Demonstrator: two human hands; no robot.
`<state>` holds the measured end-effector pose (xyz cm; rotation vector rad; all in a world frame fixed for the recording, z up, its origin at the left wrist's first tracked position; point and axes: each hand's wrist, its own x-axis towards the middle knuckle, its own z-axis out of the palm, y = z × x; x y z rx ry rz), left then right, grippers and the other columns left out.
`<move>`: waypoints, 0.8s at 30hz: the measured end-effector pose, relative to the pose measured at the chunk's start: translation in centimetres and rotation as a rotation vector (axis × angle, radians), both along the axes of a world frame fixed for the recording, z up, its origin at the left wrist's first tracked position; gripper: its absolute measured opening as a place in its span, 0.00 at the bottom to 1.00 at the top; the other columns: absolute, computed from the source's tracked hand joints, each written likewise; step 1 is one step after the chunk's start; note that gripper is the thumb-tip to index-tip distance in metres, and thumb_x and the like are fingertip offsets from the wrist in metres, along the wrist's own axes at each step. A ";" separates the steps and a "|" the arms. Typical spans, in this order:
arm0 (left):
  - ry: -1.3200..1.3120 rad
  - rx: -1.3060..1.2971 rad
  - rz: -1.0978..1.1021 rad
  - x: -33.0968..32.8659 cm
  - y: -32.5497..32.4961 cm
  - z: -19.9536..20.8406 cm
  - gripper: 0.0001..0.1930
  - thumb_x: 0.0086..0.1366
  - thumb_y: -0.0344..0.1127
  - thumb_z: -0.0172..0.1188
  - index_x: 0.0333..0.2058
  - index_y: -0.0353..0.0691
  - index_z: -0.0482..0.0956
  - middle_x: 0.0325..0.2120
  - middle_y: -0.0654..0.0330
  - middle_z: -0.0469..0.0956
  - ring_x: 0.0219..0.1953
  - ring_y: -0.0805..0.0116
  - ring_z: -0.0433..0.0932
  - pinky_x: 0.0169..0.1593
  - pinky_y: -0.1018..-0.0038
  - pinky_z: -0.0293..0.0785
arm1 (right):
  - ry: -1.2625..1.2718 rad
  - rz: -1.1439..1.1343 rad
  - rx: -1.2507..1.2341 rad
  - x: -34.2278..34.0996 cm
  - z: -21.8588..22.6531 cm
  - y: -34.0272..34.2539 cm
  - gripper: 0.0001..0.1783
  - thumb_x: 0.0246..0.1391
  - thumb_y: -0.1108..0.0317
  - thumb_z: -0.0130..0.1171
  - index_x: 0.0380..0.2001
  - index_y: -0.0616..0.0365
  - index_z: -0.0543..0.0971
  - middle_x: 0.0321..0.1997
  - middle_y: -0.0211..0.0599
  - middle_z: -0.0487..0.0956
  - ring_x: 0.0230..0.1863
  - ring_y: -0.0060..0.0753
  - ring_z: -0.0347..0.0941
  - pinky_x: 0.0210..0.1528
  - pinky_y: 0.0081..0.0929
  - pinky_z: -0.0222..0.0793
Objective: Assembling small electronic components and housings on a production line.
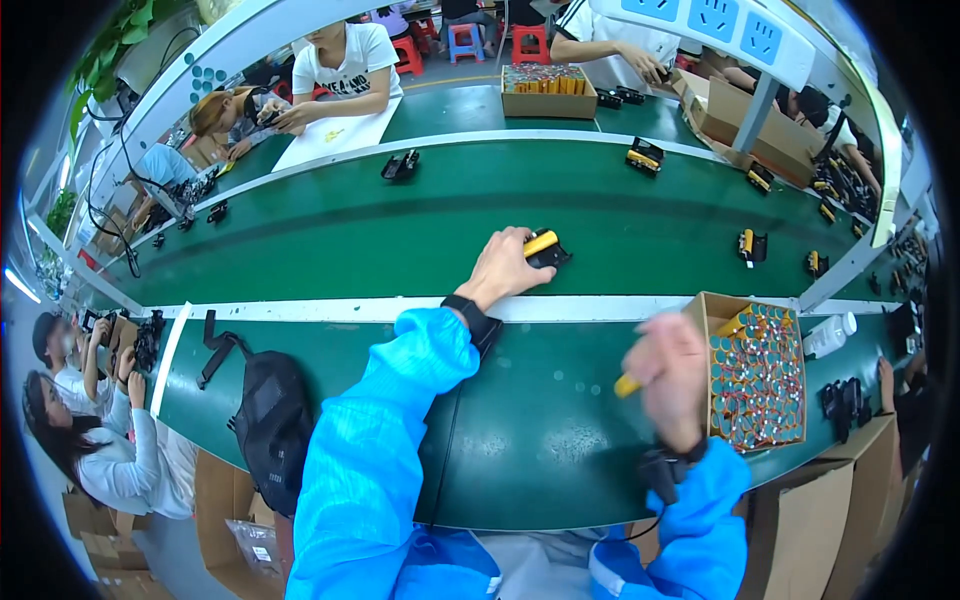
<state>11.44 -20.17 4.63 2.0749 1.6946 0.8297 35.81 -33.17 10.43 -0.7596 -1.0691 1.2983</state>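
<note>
- The black holder with a yellow cell (545, 248) sits on the green conveyor belt (330, 230), its near end hidden under the left hand (505, 268), whose fingers curl around it.
- The right hand (668, 375) is motion-blurred; its fingers close on a small yellow piece (626, 386), mostly covered.
- Just right, a cardboard box of cells (760, 375).

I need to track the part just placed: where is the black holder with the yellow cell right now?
In the head view, the black holder with the yellow cell sits on the green belt, centre, under the left hand, beyond the white rail.
</note>
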 end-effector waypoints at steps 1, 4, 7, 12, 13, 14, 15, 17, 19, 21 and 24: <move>0.028 0.020 0.017 0.2 1.4 -0.6 0.35 0.44 0.51 0.70 0.44 0.27 0.78 0.43 0.41 0.78 0.45 0.46 0.77 0.52 0.61 0.73 | 0.113 0.120 -0.175 -1.3 -2.0 0.3 0.13 0.68 0.65 0.48 0.30 0.60 0.74 0.13 0.22 0.61 0.12 0.16 0.54 0.15 0.21 0.53; 0.093 0.040 0.055 -0.1 4.3 -1.4 0.35 0.45 0.53 0.70 0.44 0.27 0.78 0.41 0.42 0.79 0.42 0.46 0.78 0.50 0.62 0.74 | 0.242 0.120 -0.378 -3.3 -7.7 0.7 0.12 0.68 0.64 0.47 0.32 0.61 0.73 0.13 0.22 0.59 0.12 0.16 0.53 0.14 0.21 0.51; -0.088 -0.275 -0.165 -3.4 7.4 1.0 0.33 0.48 0.54 0.70 0.43 0.30 0.80 0.37 0.45 0.81 0.40 0.49 0.80 0.47 0.64 0.76 | 0.161 0.140 -0.338 -3.5 -8.8 1.5 0.13 0.68 0.64 0.47 0.34 0.62 0.73 0.13 0.22 0.59 0.12 0.16 0.53 0.14 0.20 0.51; 0.164 -0.059 0.475 -18.7 13.9 -1.2 0.29 0.57 0.42 0.61 0.58 0.45 0.70 0.47 0.44 0.78 0.50 0.47 0.77 0.54 0.62 0.73 | 0.161 0.169 -0.365 -4.9 -8.4 1.7 0.14 0.69 0.64 0.47 0.34 0.63 0.73 0.13 0.23 0.60 0.12 0.15 0.54 0.15 0.19 0.52; 0.228 -0.081 0.556 -19.7 14.8 -1.8 0.32 0.58 0.40 0.58 0.62 0.48 0.66 0.51 0.44 0.76 0.53 0.46 0.75 0.57 0.59 0.70 | 0.145 0.158 -0.371 -4.9 -8.7 1.8 0.13 0.69 0.64 0.47 0.35 0.63 0.73 0.13 0.23 0.61 0.12 0.15 0.54 0.15 0.19 0.53; 0.278 -0.173 0.595 -20.4 15.4 -2.3 0.33 0.58 0.39 0.56 0.64 0.52 0.62 0.53 0.45 0.75 0.55 0.46 0.74 0.59 0.56 0.67 | 0.132 0.147 -0.380 -5.0 -9.0 1.7 0.13 0.69 0.64 0.47 0.35 0.63 0.73 0.13 0.23 0.61 0.12 0.15 0.54 0.15 0.19 0.53; 0.329 -0.262 0.633 -20.6 15.8 -2.7 0.35 0.59 0.38 0.54 0.66 0.56 0.59 0.55 0.46 0.73 0.56 0.46 0.73 0.61 0.53 0.65 | 0.119 0.136 -0.386 -5.1 -9.2 1.7 0.13 0.69 0.64 0.47 0.35 0.64 0.74 0.14 0.24 0.62 0.12 0.15 0.54 0.15 0.19 0.53; 0.351 -0.203 0.610 -20.4 16.4 -3.8 0.32 0.59 0.39 0.53 0.64 0.57 0.63 0.54 0.49 0.75 0.55 0.47 0.74 0.61 0.51 0.64 | 0.122 0.120 -0.374 -5.1 -9.2 1.6 0.13 0.69 0.64 0.47 0.35 0.64 0.74 0.14 0.24 0.62 0.12 0.15 0.54 0.15 0.19 0.54; 0.374 -0.136 0.588 -19.6 16.9 -3.7 0.29 0.60 0.39 0.52 0.62 0.57 0.66 0.52 0.51 0.76 0.54 0.48 0.75 0.61 0.48 0.63 | 0.134 0.123 -0.351 -5.0 -9.2 1.8 0.14 0.69 0.63 0.47 0.36 0.64 0.74 0.14 0.24 0.62 0.12 0.15 0.55 0.15 0.19 0.54; 0.473 -0.199 0.623 -18.1 17.2 -2.8 0.23 0.60 0.42 0.56 0.55 0.56 0.74 0.49 0.57 0.79 0.50 0.52 0.78 0.56 0.53 0.68 | 0.129 0.104 -0.362 -4.8 -9.2 1.9 0.14 0.69 0.63 0.47 0.36 0.64 0.74 0.14 0.24 0.62 0.12 0.16 0.55 0.16 0.19 0.54; 0.566 -0.164 0.557 -17.4 15.3 -1.5 0.16 0.59 0.47 0.62 0.46 0.54 0.81 0.43 0.57 0.82 0.45 0.55 0.80 0.51 0.59 0.72 | 0.128 0.111 -0.386 -4.9 -9.3 2.1 0.14 0.69 0.63 0.47 0.37 0.63 0.74 0.14 0.24 0.63 0.12 0.16 0.55 0.16 0.19 0.54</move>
